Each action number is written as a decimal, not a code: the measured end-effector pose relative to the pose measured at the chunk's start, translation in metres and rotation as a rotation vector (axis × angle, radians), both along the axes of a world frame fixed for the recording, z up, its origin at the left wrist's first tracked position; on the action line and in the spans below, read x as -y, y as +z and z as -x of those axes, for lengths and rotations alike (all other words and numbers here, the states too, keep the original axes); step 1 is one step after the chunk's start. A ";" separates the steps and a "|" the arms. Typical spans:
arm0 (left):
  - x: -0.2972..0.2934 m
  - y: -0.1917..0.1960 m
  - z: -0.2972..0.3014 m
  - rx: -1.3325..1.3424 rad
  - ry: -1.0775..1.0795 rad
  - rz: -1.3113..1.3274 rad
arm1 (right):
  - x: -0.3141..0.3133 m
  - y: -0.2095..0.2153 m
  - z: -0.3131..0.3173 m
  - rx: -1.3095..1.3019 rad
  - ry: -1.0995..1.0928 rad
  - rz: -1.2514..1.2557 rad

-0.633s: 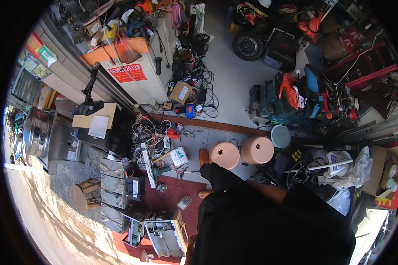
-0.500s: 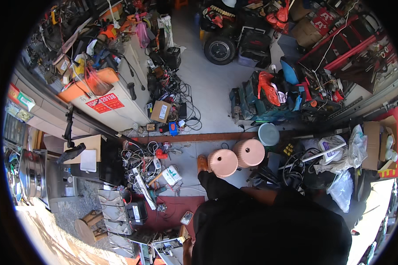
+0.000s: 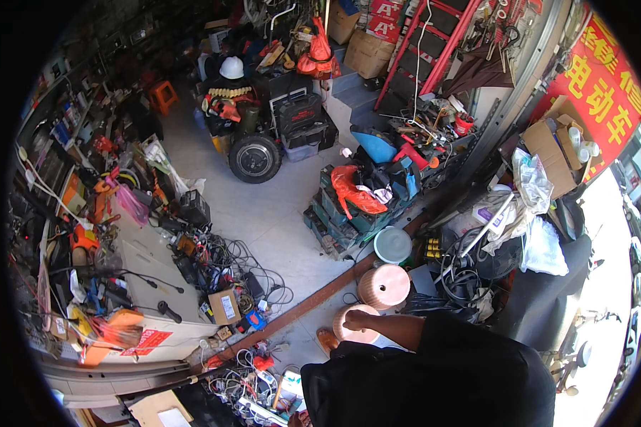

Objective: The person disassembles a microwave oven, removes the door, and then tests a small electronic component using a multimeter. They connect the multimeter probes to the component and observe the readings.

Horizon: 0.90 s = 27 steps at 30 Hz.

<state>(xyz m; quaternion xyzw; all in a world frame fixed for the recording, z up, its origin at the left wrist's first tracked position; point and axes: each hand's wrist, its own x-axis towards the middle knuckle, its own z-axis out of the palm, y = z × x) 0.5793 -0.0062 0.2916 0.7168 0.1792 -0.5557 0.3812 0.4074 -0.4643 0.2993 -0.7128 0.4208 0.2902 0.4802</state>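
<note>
Working at the near pink stool (image 3: 356, 337) with my right hand (image 3: 359, 320)

The near pink stool sits on the floor (image 3: 231, 206), just beside the brown shoe (image 3: 326, 339) and close to the far pink stool (image 3: 392, 280). A round grey-green tub (image 3: 392, 245) sits past that one. My right hand is on top of the near stool. The fingers look bent, but they are tiny from up here, so I cannot tell if they grip it or just press on it. My left hand does not show, so I cannot say what it is doing.

I think this step is about getting a good, firm hold. The far stool has a dark hole in the middle of its top. If the near one has a hole too, my hand may be hiding it, and hooking my fingers in there would be a nice, even grip. If I lift, I should pull straight up, so it does not tip or bump the other stool. The shoe is very near, so I should mind the toes. I would also stay away from the messy wires (image 3: 246, 373) on the left.

My right forearm (image 3: 404, 331) comes out of the black sleeve (image 3: 470, 356) and points left, almost flat across my view. The back of the hand seems to face up.
</note>
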 end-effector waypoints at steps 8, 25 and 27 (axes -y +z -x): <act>0.078 -0.014 -0.080 0.087 -0.551 0.105 | 0.011 -0.060 -0.023 0.310 -0.119 0.011; 0.158 0.020 -0.242 -0.101 -0.141 -0.077 | 0.095 -0.033 0.026 -0.345 -0.467 -0.146; 0.174 0.015 -0.255 -0.005 -0.331 0.047 | 0.124 -0.038 0.005 -0.343 -0.468 -0.167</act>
